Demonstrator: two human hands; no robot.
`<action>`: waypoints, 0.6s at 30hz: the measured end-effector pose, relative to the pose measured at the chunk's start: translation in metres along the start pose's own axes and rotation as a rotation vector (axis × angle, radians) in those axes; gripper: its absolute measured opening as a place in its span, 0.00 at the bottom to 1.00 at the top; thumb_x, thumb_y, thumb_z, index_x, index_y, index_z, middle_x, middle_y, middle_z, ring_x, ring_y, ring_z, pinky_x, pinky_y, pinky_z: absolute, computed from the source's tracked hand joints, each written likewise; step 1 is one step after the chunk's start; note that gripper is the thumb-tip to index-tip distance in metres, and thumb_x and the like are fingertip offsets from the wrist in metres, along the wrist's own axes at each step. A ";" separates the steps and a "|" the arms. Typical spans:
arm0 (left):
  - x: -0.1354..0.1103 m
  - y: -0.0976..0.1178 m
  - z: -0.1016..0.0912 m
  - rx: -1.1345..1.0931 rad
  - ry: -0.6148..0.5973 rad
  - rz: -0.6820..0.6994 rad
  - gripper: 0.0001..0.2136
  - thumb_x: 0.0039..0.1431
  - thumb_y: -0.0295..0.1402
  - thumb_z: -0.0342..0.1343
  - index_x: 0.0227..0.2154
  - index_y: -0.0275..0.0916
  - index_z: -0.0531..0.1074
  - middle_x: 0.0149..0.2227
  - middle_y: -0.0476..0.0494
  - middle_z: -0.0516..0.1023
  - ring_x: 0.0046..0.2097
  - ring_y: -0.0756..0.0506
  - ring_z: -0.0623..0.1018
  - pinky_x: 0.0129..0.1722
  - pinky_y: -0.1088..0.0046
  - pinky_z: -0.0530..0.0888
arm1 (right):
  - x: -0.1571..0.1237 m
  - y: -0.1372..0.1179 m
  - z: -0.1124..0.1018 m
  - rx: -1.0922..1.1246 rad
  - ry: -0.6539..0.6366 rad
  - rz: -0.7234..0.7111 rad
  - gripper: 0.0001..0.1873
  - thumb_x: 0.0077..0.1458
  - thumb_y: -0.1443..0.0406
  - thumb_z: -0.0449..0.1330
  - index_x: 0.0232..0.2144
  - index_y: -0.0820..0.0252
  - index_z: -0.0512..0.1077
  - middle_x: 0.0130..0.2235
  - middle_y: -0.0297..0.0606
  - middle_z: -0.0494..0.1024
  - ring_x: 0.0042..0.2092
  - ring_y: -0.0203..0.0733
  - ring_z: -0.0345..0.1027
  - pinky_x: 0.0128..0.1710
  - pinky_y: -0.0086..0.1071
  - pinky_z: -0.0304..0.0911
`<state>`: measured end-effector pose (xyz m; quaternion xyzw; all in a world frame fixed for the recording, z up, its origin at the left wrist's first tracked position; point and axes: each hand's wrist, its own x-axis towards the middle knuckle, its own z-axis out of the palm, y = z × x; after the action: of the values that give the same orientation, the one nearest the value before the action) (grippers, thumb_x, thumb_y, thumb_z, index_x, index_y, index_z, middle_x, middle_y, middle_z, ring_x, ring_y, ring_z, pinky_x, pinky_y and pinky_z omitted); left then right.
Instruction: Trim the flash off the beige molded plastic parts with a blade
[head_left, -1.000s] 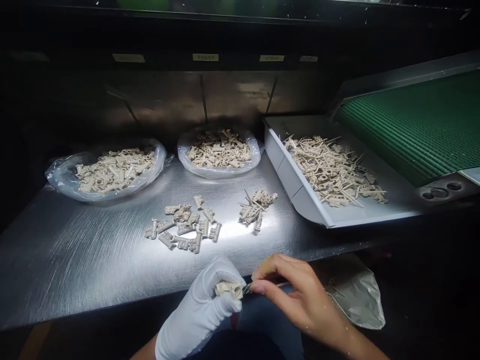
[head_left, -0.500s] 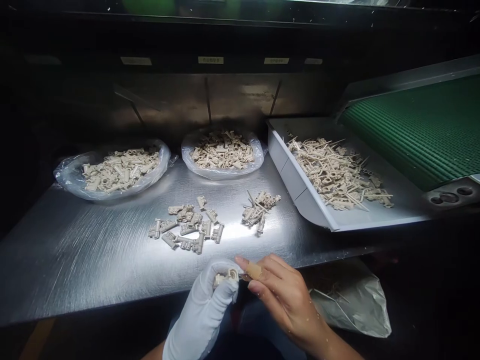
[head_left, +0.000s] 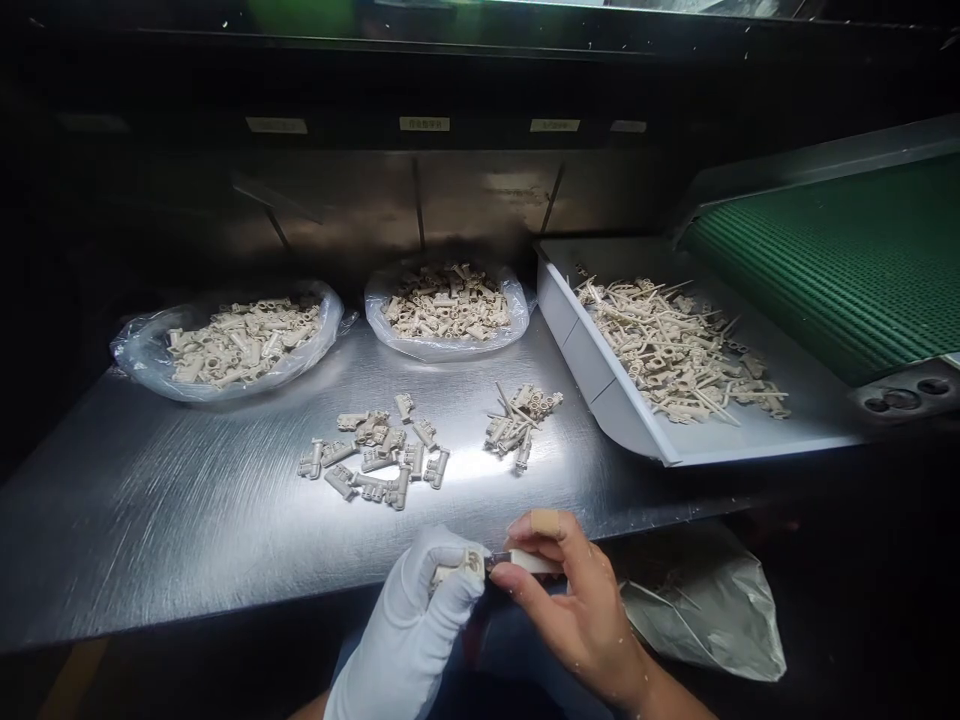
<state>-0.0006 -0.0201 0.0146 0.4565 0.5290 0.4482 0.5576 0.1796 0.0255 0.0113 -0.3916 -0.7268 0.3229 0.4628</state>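
brushed steel bench (head_left: pixel 150 520) beneath dark shelving (head_left: pixel 337 190)

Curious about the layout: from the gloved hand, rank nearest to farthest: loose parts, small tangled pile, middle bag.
1. Loose parts, just ahead of the gloved left hand.
2. Small tangled pile, ahead and right.
3. Middle bag, far back.

On right grip (head_left: pixel 577 610), bandaged finger (head_left: pixel 545 522) reached over moulded part (head_left: pixel 471 563), then drew back; pale-handled tool (head_left: pixel 529 562) came level, tip against part. Gloved left grip (head_left: pixel 420 620) turned part from sideways to end-on, tucked deeper between fingertips. Both grips ended nearer desk (head_left: pixel 187 520) edge.
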 end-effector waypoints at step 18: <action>0.001 0.003 -0.004 0.040 0.000 0.038 0.13 0.70 0.44 0.55 0.33 0.43 0.77 0.33 0.50 0.75 0.36 0.46 0.75 0.41 0.71 0.72 | 0.008 0.000 -0.019 0.189 -0.285 0.257 0.11 0.65 0.58 0.63 0.34 0.57 0.68 0.30 0.31 0.72 0.28 0.34 0.69 0.26 0.25 0.60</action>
<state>-0.0050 -0.0179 0.0176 0.4772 0.5292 0.4481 0.5398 0.1951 0.0347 0.0221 -0.3864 -0.6955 0.4981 0.3448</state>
